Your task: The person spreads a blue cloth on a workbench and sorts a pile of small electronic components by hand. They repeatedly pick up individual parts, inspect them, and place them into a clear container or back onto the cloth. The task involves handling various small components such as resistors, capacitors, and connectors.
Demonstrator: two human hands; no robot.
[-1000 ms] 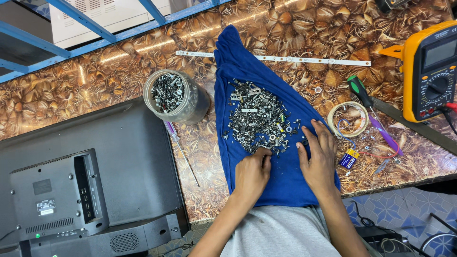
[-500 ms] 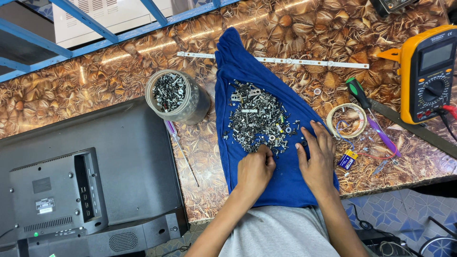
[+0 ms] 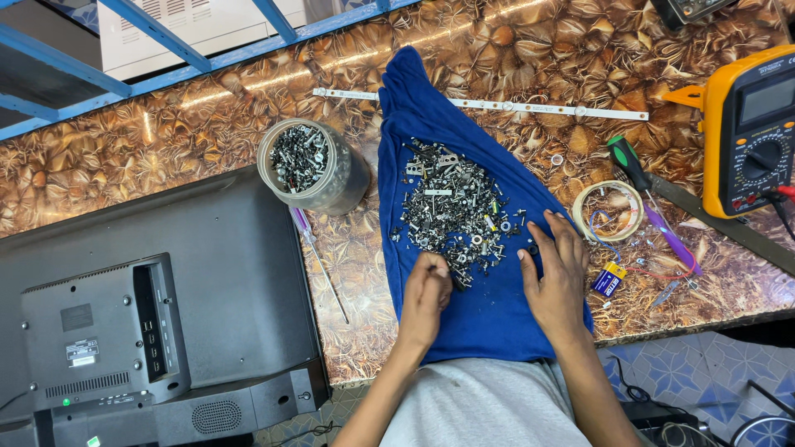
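Left hand point(image 3: 426, 291) grip curled at screw pile point(image 3: 454, 211), contents hidden; right hand point(image 3: 556, 277) spread on cloth point(image 3: 489, 314).

1. I can't tell what my left hand point(image 3: 426, 294) pinches; its curled fingers hide it.
2. The multimeter point(image 3: 749, 132) runs off the right edge.
3. Single screws in the pile point(image 3: 451, 207) are too small to distinguish.
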